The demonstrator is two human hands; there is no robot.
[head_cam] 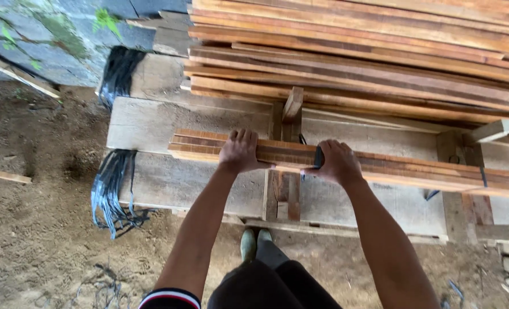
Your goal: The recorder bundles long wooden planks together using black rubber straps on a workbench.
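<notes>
Plank bench (151, 123) on dirt ground (37, 229), outdoors.

A bundle (380, 166) of long, thin, reddish-brown wooden slats is seen lying flat across a grey plank bench, running from the left of centre off to the right edge and sloping slightly downward to the right. The slats are stacked side by side and on top of one another, their left ends roughly flush. A dark strap (318, 157) is wrapped around the bundle near its middle, and another is seen far right.
</notes>
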